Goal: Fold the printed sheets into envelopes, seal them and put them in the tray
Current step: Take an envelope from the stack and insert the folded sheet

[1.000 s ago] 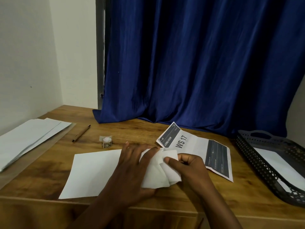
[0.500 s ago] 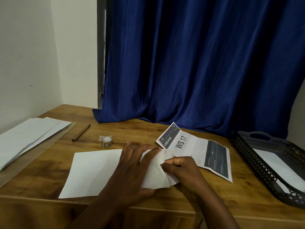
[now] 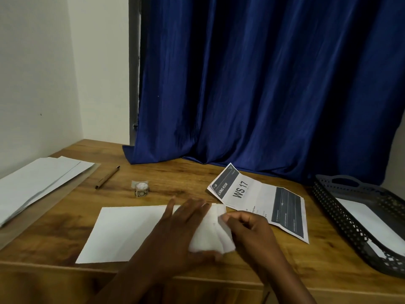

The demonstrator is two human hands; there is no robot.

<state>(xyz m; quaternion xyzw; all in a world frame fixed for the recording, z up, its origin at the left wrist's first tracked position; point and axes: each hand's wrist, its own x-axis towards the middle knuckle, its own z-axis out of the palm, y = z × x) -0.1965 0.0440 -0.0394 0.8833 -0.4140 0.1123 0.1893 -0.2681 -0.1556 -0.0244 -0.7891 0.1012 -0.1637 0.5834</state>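
Observation:
A white envelope lies flat near the table's front edge. My left hand presses on its right part with fingers spread straight. At the envelope's right end sits a folded white sheet, and my right hand pinches its right edge with curled fingers. A printed sheet marked "WS 17" lies creased just behind my right hand. The dark mesh tray stands at the far right with a white envelope inside. A small roll of sticker seals stands behind the envelope.
A stack of white envelopes lies at the left edge of the wooden table. A brown pen rests beside it. A blue curtain hangs behind the table, touching its back edge.
My right hand has shifted slightly up and back along the folded sheet's right edge. My left hand stays pressed on the envelope.

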